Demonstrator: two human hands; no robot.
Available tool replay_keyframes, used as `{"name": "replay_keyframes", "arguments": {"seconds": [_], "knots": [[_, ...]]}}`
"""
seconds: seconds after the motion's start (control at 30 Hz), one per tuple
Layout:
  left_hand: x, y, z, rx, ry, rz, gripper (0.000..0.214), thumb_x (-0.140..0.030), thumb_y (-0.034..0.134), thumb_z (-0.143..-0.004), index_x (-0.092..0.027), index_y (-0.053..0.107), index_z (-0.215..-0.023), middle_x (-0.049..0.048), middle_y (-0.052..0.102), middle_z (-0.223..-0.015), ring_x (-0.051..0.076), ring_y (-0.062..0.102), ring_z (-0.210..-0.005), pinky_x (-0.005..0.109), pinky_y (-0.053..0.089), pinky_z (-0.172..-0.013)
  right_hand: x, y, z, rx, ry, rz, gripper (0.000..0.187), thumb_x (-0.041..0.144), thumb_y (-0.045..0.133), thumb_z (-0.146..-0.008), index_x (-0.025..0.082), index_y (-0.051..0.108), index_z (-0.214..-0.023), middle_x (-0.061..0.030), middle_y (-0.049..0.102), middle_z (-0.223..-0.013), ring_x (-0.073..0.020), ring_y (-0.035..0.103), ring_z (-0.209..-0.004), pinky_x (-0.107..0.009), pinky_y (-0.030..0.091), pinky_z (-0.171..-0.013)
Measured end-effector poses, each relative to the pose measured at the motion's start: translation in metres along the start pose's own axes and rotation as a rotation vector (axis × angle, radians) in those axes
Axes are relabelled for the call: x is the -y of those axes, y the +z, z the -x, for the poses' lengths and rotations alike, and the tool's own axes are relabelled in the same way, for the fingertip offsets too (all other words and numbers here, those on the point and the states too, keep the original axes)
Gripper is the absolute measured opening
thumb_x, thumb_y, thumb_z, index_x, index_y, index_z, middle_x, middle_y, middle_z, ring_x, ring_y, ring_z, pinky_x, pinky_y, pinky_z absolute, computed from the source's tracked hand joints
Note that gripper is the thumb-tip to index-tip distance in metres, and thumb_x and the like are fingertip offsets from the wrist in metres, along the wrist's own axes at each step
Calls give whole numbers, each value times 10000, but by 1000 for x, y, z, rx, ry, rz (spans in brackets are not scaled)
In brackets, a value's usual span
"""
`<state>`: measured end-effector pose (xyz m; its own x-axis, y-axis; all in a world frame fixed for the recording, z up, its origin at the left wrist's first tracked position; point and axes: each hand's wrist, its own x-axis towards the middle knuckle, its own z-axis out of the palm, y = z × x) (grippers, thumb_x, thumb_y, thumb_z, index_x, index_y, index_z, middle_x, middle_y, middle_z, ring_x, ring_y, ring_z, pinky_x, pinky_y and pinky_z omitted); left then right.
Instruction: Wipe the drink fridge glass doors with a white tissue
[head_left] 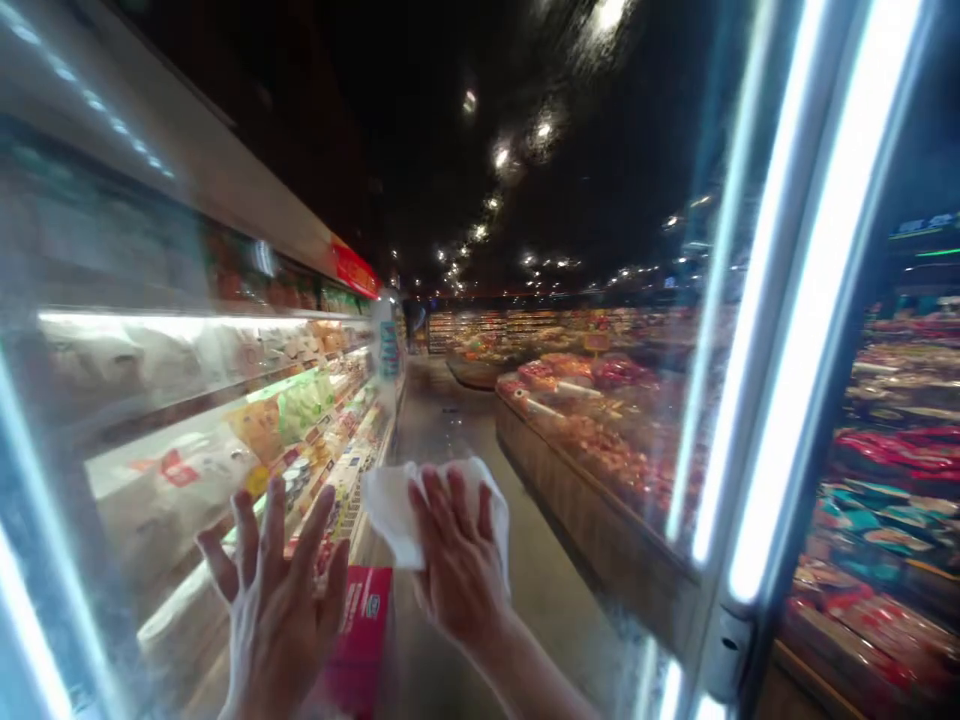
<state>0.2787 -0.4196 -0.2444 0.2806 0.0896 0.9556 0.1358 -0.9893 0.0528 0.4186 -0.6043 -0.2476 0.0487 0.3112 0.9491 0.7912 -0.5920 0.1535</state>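
A white cloth (394, 515) is pressed under my right hand (461, 560), against what looks like a clear glass pane. The fingers of that hand lie over the cloth, fairly straight, and part of the cloth shows past them at both sides. To the left, my left hand (277, 595) is raised with its fingers spread and nothing in it. Whether its palm touches the glass, I cannot tell.
Bright light tubes (817, 310) run along a frame at the right, with more at the left edge. Beyond the glass stand a lit refrigerated shelf (180, 400) of packaged goods, a pink box (360, 640) and a long display bin (592, 500) beside an aisle (435, 420).
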Motion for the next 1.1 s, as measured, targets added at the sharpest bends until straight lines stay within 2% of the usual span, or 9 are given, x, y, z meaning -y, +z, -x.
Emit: {"name": "replay_keyframes", "arguments": {"seconds": [0.17, 0.23, 0.4, 0.5, 0.67, 0.83, 0.9, 1.03, 1.1], "knots": [[41, -23, -21, -47, -39, -11, 838, -258, 637, -933, -493, 186, -1599, 7, 117, -1753, 383, 28, -1611, 770, 32, -1250, -66, -27, -51, -254, 466, 127, 679, 432, 290, -1059, 151, 171, -1666, -201, 290, -1690, -358, 171, -1604, -708, 174, -1241], [51, -29, -30, -59, -15, 1, 826, -264, 638, -934, -491, 201, -1597, 2, 97, -1756, 390, 29, -1610, 769, 28, -1250, -59, -32, -76, -340, 587, 126, 682, 462, 211, -1069, 109, 199, -1652, -228, 259, -1692, -360, 164, -1604, -712, 184, -1234], [60, -35, -36, -57, 33, 39, 809, -274, 625, -944, -480, 199, -1600, -4, 110, -1753, 379, 41, -1612, 770, -16, -1244, 50, 0, -87, -35, 83, 59, 722, 330, 354, -1038, 185, 54, -1679, -131, 281, -1710, -314, 136, -1615, -657, 158, -1274], [71, -38, -32, -69, 31, 48, 783, -305, 616, -949, -480, 214, -1598, -10, 121, -1752, 376, 52, -1612, 759, -2, -1253, 33, -2, -93, -20, 31, 99, 730, 327, 366, -1039, 232, 29, -1680, -105, 301, -1707, -299, 141, -1615, -650, 164, -1276], [83, -44, -38, -86, 28, 85, 761, -333, 604, -953, -506, 219, -1586, -44, 110, -1752, 381, 31, -1612, 771, 1, -1249, -29, -29, -137, -348, 561, 189, 682, 466, 152, -1080, 137, 68, -1671, -211, 219, -1711, -354, 182, -1601, -730, 178, -1227], [65, -43, -72, -102, 82, 116, 657, -331, 594, -961, -416, 357, -1568, 13, 125, -1752, 390, 46, -1611, 775, -15, -1240, 49, -4, -137, -62, 93, 176, 689, 403, 268, -1074, 193, 17, -1680, -122, 222, -1730, -291, 100, -1623, -625, 144, -1291], [60, -44, -84, -107, 108, 113, 606, -320, 591, -961, -370, 426, -1542, 30, 143, -1749, 387, 48, -1612, 756, -28, -1249, 39, -8, -141, -25, 35, 175, 676, 382, 291, -1068, 219, 57, -1680, -91, 230, -1733, -269, 89, -1625, -604, 128, -1301], [57, -45, -98, -105, 198, 102, 595, -282, 576, -960, -322, 440, -1539, 55, 179, -1741, 383, 54, -1611, 738, -29, -1256, -40, -40, -170, -234, 533, 160, 663, 472, 193, -1074, 165, 173, -1662, -166, 249, -1714, -318, 132, -1616, -687, 129, -1260], [55, -43, -105, -114, 250, 98, 602, -276, 572, -962, -308, 430, -1546, 76, 207, -1734, 376, 69, -1610, 726, -23, -1259, -45, -45, -181, -303, 645, 150, 704, 517, 144, -1073, 124, 176, -1655, -202, 234, -1710, -332, 122, -1616, -698, 125, -1253]]}}
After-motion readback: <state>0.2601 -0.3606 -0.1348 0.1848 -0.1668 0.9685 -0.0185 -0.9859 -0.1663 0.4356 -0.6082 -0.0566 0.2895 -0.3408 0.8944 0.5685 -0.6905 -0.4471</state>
